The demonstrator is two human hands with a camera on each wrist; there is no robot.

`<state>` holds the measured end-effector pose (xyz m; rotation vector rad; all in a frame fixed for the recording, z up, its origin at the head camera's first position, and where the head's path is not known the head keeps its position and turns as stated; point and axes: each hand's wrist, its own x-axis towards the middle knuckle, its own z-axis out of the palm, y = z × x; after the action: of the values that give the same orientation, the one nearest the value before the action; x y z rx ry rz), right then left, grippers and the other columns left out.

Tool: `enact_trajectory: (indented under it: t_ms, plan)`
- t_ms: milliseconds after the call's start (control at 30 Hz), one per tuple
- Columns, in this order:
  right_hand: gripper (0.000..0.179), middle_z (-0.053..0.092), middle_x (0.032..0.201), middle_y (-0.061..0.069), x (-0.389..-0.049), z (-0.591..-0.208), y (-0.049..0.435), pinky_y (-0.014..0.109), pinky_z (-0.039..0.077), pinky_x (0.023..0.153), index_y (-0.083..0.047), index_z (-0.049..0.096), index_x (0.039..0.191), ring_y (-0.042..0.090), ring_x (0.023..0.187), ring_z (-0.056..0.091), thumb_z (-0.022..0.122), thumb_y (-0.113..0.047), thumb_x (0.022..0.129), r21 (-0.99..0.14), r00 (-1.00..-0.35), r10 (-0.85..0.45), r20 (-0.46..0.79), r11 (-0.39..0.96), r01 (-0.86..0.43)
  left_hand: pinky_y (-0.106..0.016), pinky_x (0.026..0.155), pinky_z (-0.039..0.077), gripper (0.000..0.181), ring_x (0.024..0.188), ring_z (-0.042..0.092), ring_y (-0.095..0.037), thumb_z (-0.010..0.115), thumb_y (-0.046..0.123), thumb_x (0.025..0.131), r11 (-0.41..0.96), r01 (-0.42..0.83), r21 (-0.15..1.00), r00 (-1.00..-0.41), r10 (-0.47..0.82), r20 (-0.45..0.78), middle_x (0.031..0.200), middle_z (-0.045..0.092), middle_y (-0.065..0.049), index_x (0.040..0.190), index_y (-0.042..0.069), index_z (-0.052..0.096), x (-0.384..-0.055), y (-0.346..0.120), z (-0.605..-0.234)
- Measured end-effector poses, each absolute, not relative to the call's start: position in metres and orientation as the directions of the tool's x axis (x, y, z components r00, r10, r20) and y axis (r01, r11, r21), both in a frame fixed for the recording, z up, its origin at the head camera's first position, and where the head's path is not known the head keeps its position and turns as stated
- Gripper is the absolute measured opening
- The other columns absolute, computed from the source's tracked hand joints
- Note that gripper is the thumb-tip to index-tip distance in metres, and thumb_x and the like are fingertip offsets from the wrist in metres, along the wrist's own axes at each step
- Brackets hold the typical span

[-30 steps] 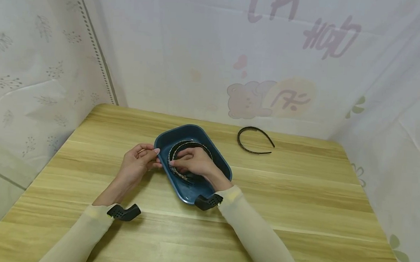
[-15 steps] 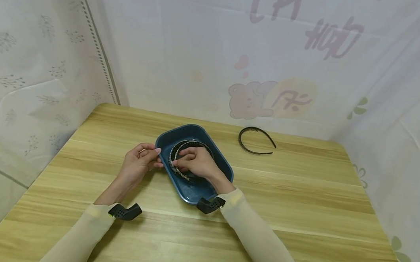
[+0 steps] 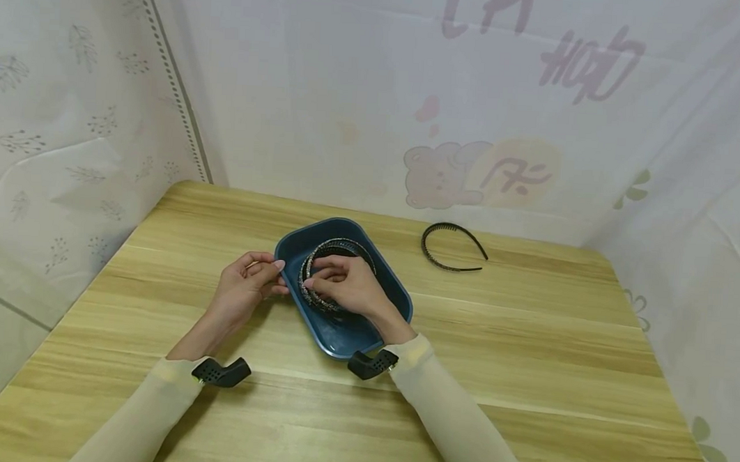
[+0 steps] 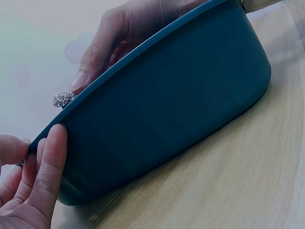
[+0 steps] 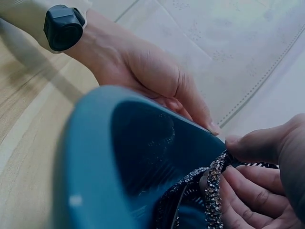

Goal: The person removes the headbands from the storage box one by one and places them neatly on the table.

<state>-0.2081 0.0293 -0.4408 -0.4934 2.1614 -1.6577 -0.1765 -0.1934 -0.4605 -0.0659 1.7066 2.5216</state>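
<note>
My left hand pinches the rim of a blue rectangular basin, thumb on top and fingers against its outer wall. Inside the basin, my right hand pinches a glittery toothed headband between thumb and fingers. A second sparkly headband lies lower in the basin, beneath the held one. In the left wrist view, a piece of the silvery glitter band shows just above the rim. The right hand hides part of both headbands in the head view.
A thin black toothed headband lies on the wooden table to the right of the basin, near the back edge. Patterned white curtains hang behind the table and at both sides.
The right hand has raised the glittery headband slightly within the basin, apart from the one below. The left hand keeps its pinch on the rim, and the basin stays in place.
</note>
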Motion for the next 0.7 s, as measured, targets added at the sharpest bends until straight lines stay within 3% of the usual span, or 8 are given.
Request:
enact_trajectory:
  t_ms: [267,700]
  plan:
    - [0.040,0.078,0.101,0.005,-0.2085,-0.4412,0.0296,0.021,0.062,0.078,-0.009,0.069,0.130,0.008,0.085,0.074,0.078,-0.022,0.093,-0.945,-0.881,-0.473,0.002,0.286,-0.156,-0.025,0.068,0.066,0.021,0.070,0.069,-0.010,0.063,0.005,0.101,-0.364,-0.101,0.926,-0.995,0.056,-0.086,0.079,0.070,0.002,0.114,0.000,0.047,-0.1769,-0.1936,-0.4607]
    - [0.036,0.078,0.102,0.008,-0.2069,-0.4399,0.0304,0.022,0.064,0.080,-0.008,0.071,0.128,0.009,0.089,0.073,0.076,-0.014,0.093,-0.951,-0.885,-0.461,0.062,0.241,-0.192,-0.026,0.070,0.067,0.021,0.070,0.069,-0.010,0.064,0.006,0.101,-0.362,-0.108,0.926,-0.994,0.062,-0.091,0.080,0.070,0.002,0.113,0.000,0.047,-0.1767,-0.1943,-0.4608]
